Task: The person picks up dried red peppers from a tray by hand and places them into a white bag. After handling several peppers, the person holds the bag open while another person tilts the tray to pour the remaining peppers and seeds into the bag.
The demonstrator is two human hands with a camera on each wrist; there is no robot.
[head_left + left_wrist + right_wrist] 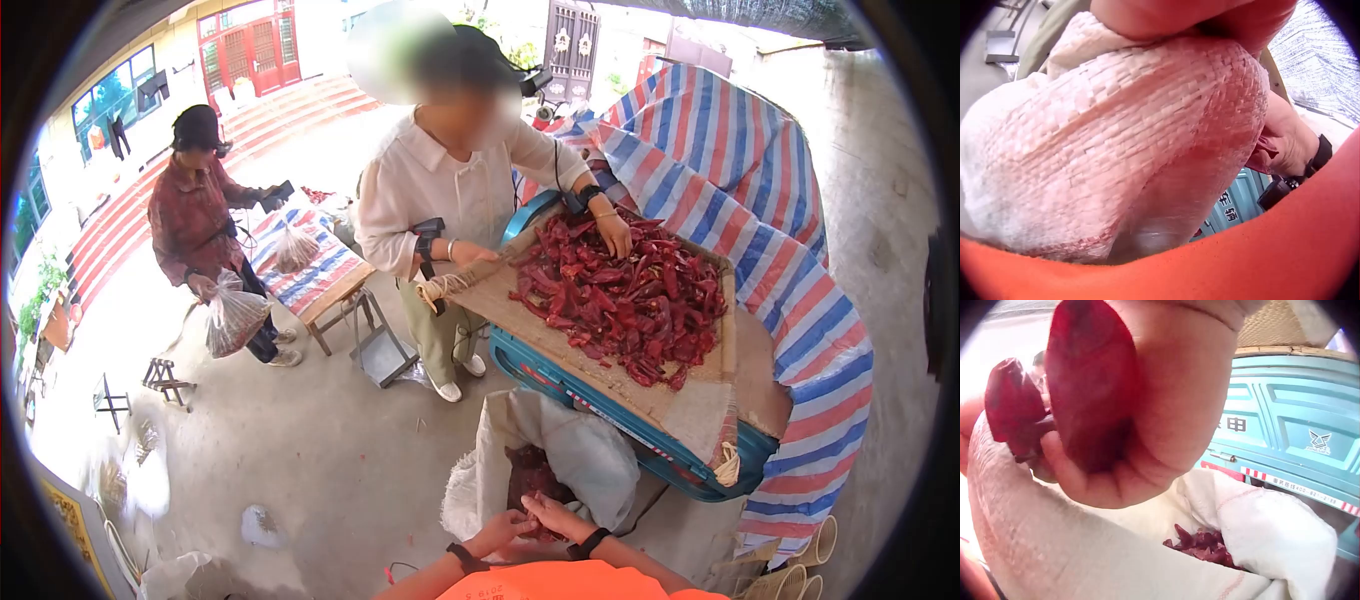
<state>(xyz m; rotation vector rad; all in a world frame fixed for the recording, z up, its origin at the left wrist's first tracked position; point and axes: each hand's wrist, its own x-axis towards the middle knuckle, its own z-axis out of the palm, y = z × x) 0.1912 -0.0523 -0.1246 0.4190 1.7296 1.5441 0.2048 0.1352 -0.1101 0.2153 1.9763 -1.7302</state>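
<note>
gripping red peppers (1090, 372), the right hand (560, 515) curls beside the left hand (502, 531), whose hold is unclear.

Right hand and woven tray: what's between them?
The far side of the white sack and, beyond it, the side of the teal cart; the head view shows both.

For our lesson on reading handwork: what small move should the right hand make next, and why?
The right hand should probably release the red peppers into the white sack: it holds them beside the sack's open mouth, and similar red pieces already lie inside.
</note>
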